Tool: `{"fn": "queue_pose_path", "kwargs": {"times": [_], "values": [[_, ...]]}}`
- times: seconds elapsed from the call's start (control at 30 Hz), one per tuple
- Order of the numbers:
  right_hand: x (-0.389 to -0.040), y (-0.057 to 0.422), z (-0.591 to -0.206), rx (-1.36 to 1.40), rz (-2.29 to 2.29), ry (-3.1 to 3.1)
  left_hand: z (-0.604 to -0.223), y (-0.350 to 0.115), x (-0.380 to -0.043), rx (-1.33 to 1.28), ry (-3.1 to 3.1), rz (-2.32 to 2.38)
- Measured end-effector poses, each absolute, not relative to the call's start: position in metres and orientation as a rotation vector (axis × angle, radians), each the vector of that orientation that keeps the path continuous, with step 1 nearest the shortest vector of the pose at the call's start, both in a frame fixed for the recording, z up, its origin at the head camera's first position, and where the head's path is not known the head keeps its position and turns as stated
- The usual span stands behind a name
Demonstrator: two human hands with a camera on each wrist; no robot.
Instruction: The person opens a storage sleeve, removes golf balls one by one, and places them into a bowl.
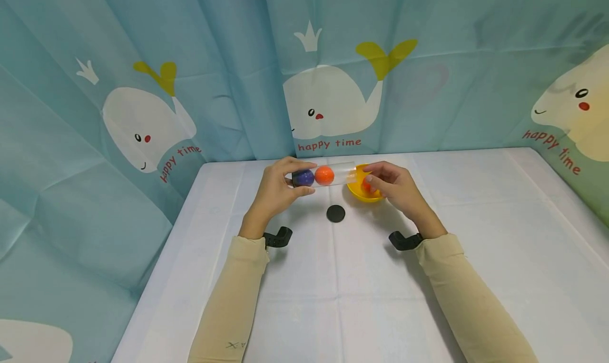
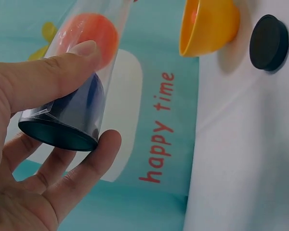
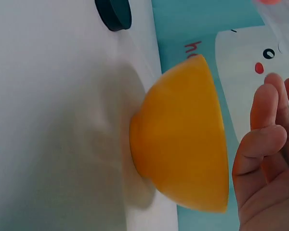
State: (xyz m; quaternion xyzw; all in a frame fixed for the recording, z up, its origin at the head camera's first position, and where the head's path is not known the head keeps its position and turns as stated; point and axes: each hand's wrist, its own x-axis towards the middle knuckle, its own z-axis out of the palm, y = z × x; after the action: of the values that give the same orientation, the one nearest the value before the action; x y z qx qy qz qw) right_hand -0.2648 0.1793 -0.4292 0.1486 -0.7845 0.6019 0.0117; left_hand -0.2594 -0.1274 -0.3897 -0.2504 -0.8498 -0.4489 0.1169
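My left hand (image 1: 278, 186) grips a clear plastic tube (image 1: 344, 173) at its dark-capped end, thumb on one side and fingers on the other. Inside lie a dark blue ball (image 1: 303, 178) and an orange ball (image 1: 325, 175), side by side. The tube is nearly level in the head view, its free end pointing right. Over the rim of a yellow bowl (image 3: 183, 134) hovers my right hand (image 1: 395, 186), fingers loosely bent and nothing seen between them. An orange ball (image 1: 366, 185) shows in the bowl, partly covered by the thumb.
A round black lid (image 1: 335, 213) lies flat on the white-covered table (image 1: 304, 310), just in front of the tube and bowl. Behind the table hangs a blue curtain (image 1: 238, 62) with whale prints. Black wrist cameras (image 1: 404, 241) sit on both forearms.
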Motion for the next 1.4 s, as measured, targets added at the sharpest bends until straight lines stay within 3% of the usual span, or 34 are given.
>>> {"fn": "queue_pose_path", "kwargs": {"times": [0.57,1.4], "values": [[-0.262,0.169,-0.428,0.624,2.008,-2.464,-0.382,-0.127,-0.254,-0.776,-2.545,-1.132],[-0.26,0.172,-0.425,0.626,2.002,-2.477,-0.384,-0.13,-0.257,-0.732,-2.546,-1.179]]}}
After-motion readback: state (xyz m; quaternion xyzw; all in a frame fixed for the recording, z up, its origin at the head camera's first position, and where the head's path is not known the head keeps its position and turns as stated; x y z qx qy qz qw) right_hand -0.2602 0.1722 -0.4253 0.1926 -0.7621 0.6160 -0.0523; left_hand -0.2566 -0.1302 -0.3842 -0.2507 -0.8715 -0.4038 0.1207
